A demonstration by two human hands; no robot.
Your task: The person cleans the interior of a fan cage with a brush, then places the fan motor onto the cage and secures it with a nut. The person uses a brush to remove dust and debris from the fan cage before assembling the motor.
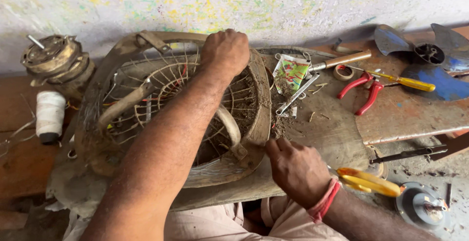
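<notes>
A dirty, dust-caked fan guard housing [146,104] with a wire grille lies tilted in front of me on a worn board. My left hand [224,50] reaches over it and grips its far rim. My right hand [295,170] is at the near right edge of the housing, fingers closed around a tool with a yellow handle [369,181] whose tip is hidden at the rim. A red thread band sits on my right wrist.
A bare fan motor [56,60] and a white thread spool [50,114] sit at left. Red-handled pliers [364,89], a yellow screwdriver [405,81], a wooden-handled tool [342,60], a wrench [298,93], a tape roll [343,72] and blue fan blades [430,55] lie at right.
</notes>
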